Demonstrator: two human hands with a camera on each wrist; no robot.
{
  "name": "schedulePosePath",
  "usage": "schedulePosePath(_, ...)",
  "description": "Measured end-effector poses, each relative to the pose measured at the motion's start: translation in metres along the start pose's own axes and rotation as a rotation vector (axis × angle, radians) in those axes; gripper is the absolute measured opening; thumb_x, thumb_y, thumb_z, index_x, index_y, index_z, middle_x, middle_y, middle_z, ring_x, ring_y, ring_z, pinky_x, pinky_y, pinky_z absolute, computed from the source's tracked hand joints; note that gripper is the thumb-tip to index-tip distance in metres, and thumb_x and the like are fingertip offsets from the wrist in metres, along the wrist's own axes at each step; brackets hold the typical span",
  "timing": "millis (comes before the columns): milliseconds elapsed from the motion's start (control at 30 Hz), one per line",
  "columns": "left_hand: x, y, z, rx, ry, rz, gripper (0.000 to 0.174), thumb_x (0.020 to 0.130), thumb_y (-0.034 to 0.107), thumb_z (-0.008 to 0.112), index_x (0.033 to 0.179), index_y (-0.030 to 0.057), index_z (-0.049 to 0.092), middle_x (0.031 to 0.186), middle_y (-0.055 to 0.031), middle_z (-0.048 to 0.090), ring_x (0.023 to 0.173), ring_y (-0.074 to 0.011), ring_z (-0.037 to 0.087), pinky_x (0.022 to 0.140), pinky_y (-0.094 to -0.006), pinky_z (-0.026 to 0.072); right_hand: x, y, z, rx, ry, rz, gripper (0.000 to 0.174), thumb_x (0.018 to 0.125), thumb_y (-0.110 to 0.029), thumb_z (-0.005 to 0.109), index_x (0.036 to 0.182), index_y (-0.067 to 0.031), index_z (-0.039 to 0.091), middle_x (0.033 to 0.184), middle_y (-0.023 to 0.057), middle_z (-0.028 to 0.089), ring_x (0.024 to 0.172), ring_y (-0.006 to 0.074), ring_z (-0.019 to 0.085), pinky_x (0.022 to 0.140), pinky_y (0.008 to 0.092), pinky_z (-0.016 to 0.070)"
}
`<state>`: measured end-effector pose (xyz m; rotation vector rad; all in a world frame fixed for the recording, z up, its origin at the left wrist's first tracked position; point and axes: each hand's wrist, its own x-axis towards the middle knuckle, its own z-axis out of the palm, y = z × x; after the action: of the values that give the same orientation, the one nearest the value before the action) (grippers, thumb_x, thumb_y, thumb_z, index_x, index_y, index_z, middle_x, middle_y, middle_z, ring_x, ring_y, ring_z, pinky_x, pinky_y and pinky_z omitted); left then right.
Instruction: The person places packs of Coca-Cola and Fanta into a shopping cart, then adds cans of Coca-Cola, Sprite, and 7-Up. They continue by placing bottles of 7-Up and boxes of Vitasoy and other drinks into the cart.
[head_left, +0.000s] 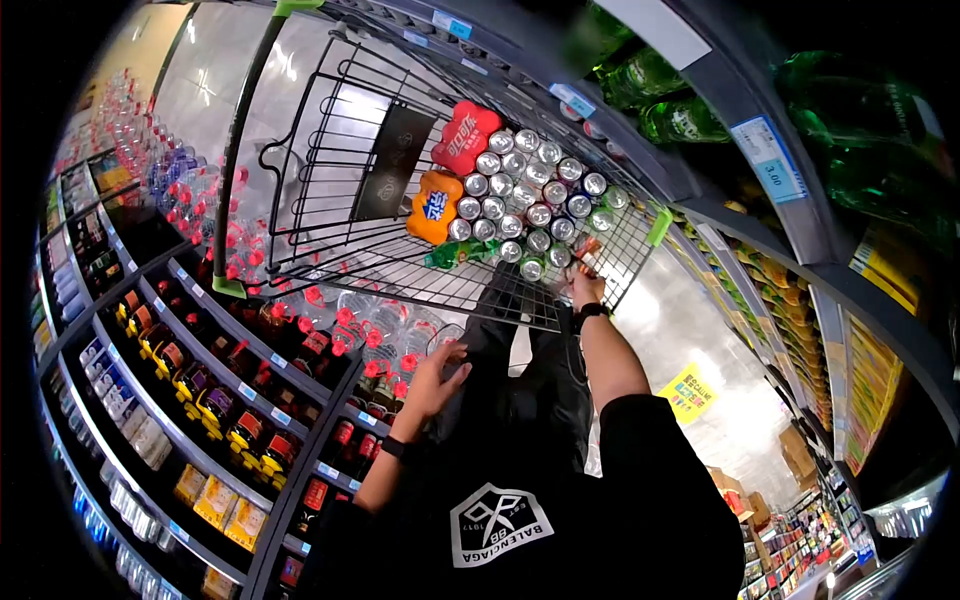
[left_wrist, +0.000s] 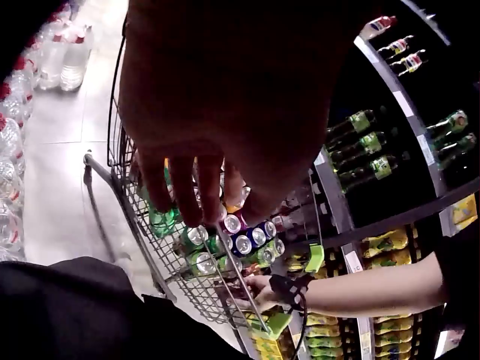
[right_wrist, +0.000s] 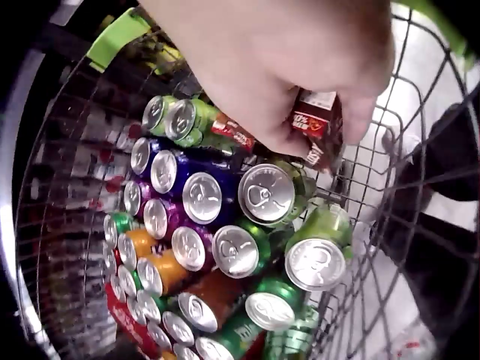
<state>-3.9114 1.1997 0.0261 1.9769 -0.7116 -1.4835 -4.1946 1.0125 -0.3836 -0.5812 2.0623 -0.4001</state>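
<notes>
Inside the shopping cart [head_left: 640,252], at its near right corner, my right hand [head_left: 587,288] grips a small dark red printed package [right_wrist: 313,124]. Its kind is hard to tell, as my fingers cover part of it. Beside this hand, upright drink cans [right_wrist: 266,193] stand packed in rows, silver tops up. Green cans [right_wrist: 316,262] are the closest, with blue cans [right_wrist: 202,196] farther left. My left hand [head_left: 437,380] hovers near my body outside the cart, fingers loosely bent and holding nothing. In the left wrist view, the left hand [left_wrist: 225,112] is a dark shape covering part of the cans.
Red [head_left: 467,137] and orange [head_left: 436,206] multipacks and a green bottle [head_left: 460,253] lie in the cart by the cans. Shelves of green bottles [head_left: 675,100] line the right. A stocked shelf [head_left: 215,400] and water bottles with red caps [head_left: 380,325] line the left.
</notes>
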Motion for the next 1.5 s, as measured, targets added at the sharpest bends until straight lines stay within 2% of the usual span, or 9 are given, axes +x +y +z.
schedulePosePath(100, -0.008, 0.001, -0.006, 0.085, -0.01, -0.059, 0.037, 0.093, 0.019, 0.073, 0.124, 0.0001, 0.063, 0.112, -0.0164, 0.07, 0.102, -0.0287, 0.068, 0.09, -0.038, 0.0528, -0.068, -0.095, -0.001, -0.074, 0.066, 0.097, 0.027, 0.067, -0.006, 0.08, 0.062, -0.0003, 0.054, 0.056, 0.0094, 0.058, 0.042, 0.0193, 0.055, 0.036, 0.0358, 0.04)
schedulePosePath(233, -0.022, -0.017, 0.004, 0.122, 0.054, -0.029, 0.037, 0.093, 0.019, 0.073, 0.123, -0.0002, 0.064, 0.111, -0.0162, 0.071, 0.1, -0.0289, 0.069, 0.088, -0.0379, 0.0529, -0.042, -0.05, -0.001, 0.152, 0.024, 0.031, 0.026, 0.076, -0.013, 0.081, 0.087, -0.009, 0.057, 0.075, 0.0028, 0.062, 0.051, 0.0143, 0.055, 0.042, 0.0344, 0.0385)
schedulePosePath(333, -0.026, -0.009, 0.011, 0.12, 0.029, -0.066, 0.039, 0.093, 0.02, 0.073, 0.125, 0.0003, 0.063, 0.111, -0.0164, 0.072, 0.101, -0.0296, 0.069, 0.088, -0.0385, 0.0535, -0.076, -0.088, -0.048, 0.087, -0.635, 0.121, 0.02, 0.087, -0.012, 0.075, 0.1, -0.015, 0.06, 0.085, 0.0, 0.06, 0.065, 0.0134, 0.055, 0.052, 0.0366, 0.0453)
schedulePosePath(467, -0.027, -0.009, 0.027, 0.167, -0.019, -0.056, 0.041, 0.094, 0.022, 0.073, 0.127, 0.0006, 0.062, 0.112, -0.0174, 0.072, 0.104, -0.0318, 0.07, 0.089, -0.04, 0.0546, -0.099, -0.095, -0.091, -0.015, -0.578, -0.099, 0.051, 0.091, -0.016, 0.074, 0.139, -0.0039, 0.059, 0.112, 0.0045, 0.066, 0.079, 0.0136, 0.062, 0.065, 0.0271, 0.0535)
schedulePosePath(633, -0.027, -0.002, 0.057, 0.282, -0.05, 0.1, 0.039, 0.095, 0.024, 0.071, 0.127, 0.0024, 0.063, 0.111, -0.0194, 0.072, 0.105, -0.0344, 0.07, 0.089, -0.0411, 0.0555, -0.162, -0.104, -0.176, -0.119, -0.588, -0.596, 0.033, 0.093, -0.015, 0.07, 0.123, -0.002, 0.067, 0.097, 0.0022, 0.07, 0.079, 0.0108, 0.063, 0.068, 0.0281, 0.0535)
schedulePosePath(833, -0.04, 0.047, 0.111, 0.553, -0.051, 0.217, 0.04, 0.091, 0.032, 0.072, 0.122, 0.0075, 0.065, 0.108, -0.0188, 0.072, 0.098, -0.0382, 0.07, 0.082, -0.0477, 0.0564, -0.209, -0.104, -0.29, -0.043, -0.582, -0.642, 0.019, 0.094, -0.015, 0.07, 0.109, -0.0046, 0.067, 0.087, 0.0021, 0.069, 0.075, 0.0108, 0.065, 0.069, 0.0293, 0.0543)
schedulePosePath(1000, -0.028, 0.048, 0.167, 0.529, -0.057, 0.681, 0.042, 0.089, 0.028, 0.072, 0.125, 0.0093, 0.064, 0.111, -0.0174, 0.072, 0.102, -0.0408, 0.068, 0.086, -0.0501, 0.0553, -0.239, -0.118, -0.395, -0.246, -0.507, -0.846, 0.025, 0.089, -0.028, 0.078, 0.092, -0.0042, 0.071, 0.085, 0.0073, 0.072, 0.077, 0.0159, 0.069, 0.072, 0.032, 0.0554)
schedulePosePath(1267, -0.086, 0.24, 0.239, 0.585, -0.044, 1.082, 0.038, 0.094, 0.024, 0.07, 0.125, 0.0051, 0.063, 0.132, -0.0178, 0.06, 0.124, -0.0373, 0.057, 0.103, -0.0451, 0.048, -0.245, -0.153, -0.518, -0.154, -0.185, -1.264, 0.024, 0.095, -0.023, 0.068, 0.105, -0.0018, 0.073, 0.099, 0.0195, 0.072, 0.086, 0.0336, 0.071, 0.078, 0.0385, 0.0568)
schedulePosePath(1500, -0.159, 0.478, 0.256, 0.469, 0.2, 1.49, 0.045, 0.094, 0.022, 0.071, 0.133, 0.0049, 0.058, 0.146, -0.0179, 0.05, 0.139, -0.0367, 0.045, 0.119, -0.047, 0.0348, -0.323, -0.335, -0.638, -0.031, 0.276, -1.685, 0.043, 0.085, -0.007, 0.073, 0.126, -0.0018, 0.063, 0.115, 0.0205, 0.068, 0.107, 0.0388, 0.067, 0.088, 0.0455, 0.0543)
